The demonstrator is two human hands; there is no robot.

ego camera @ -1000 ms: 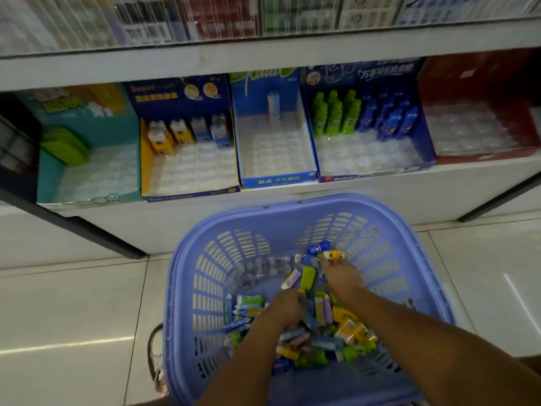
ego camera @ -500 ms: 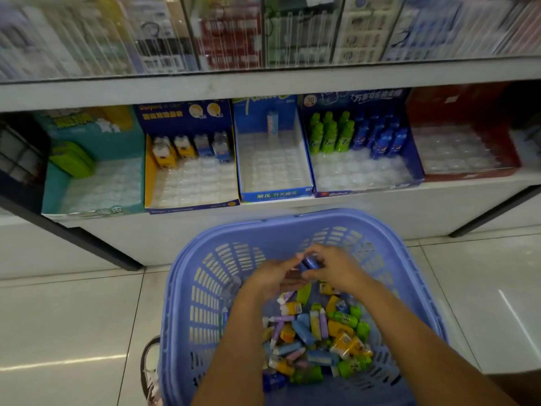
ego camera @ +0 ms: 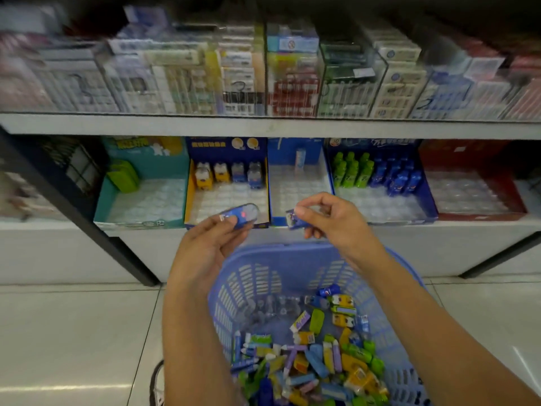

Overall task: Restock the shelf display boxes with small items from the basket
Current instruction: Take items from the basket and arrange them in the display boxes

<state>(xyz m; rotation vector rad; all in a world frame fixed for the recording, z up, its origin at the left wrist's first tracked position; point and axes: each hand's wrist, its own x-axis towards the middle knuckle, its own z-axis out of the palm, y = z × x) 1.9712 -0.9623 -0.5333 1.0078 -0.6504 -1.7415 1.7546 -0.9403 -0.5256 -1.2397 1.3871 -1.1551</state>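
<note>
Both hands lifted from basket (ego camera: 292, 259), left hand (ego camera: 205, 244) and right hand (ego camera: 336, 221) each holding a blue item

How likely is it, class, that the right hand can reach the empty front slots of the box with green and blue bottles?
Probably yes: the right hand, pinching a small blue item, hovers near that box, whose open front slots have nothing over them.

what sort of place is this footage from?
Most likely a small retail shop, maybe a convenience store: stacked packs behind clear dividers on the upper shelf, a row of branded display boxes with small items below, and a plastic shopping basket of loose stock on a tiled floor.
</note>
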